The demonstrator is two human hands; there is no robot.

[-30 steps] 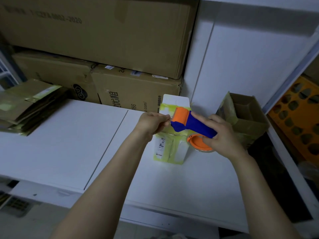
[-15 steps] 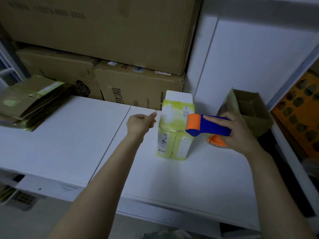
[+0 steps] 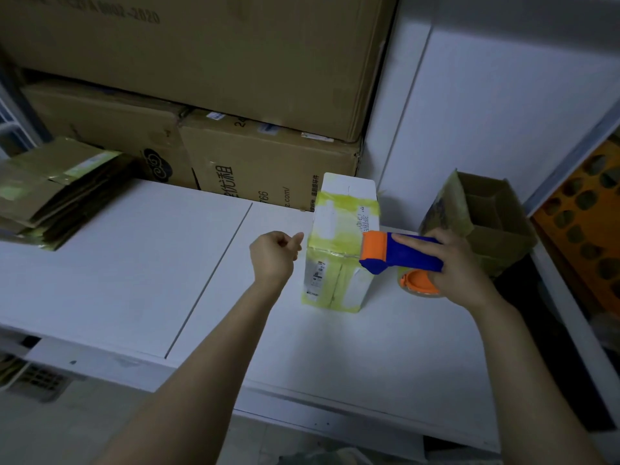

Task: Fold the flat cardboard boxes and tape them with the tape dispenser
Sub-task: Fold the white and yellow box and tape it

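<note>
A small white box (image 3: 339, 250) wrapped in yellow-green tape stands upright on the white table (image 3: 134, 263). My right hand (image 3: 459, 266) grips the blue handle of the tape dispenser (image 3: 399, 253), whose orange head touches the box's right upper edge. The orange tape roll hangs below my palm. My left hand (image 3: 273, 256) hovers just left of the box with its fingers curled and nothing in it; the thumb points at the box without clearly touching.
A stack of flat cardboard boxes (image 3: 50, 193) lies at the table's far left. Large brown cartons (image 3: 261, 166) are piled against the back wall. An open folded box (image 3: 483, 216) stands at the right, beside an orange perforated crate (image 3: 583, 223).
My left hand let go of the box top and drew back to the left. The dispenser slid from the box's top to its right upper edge.
</note>
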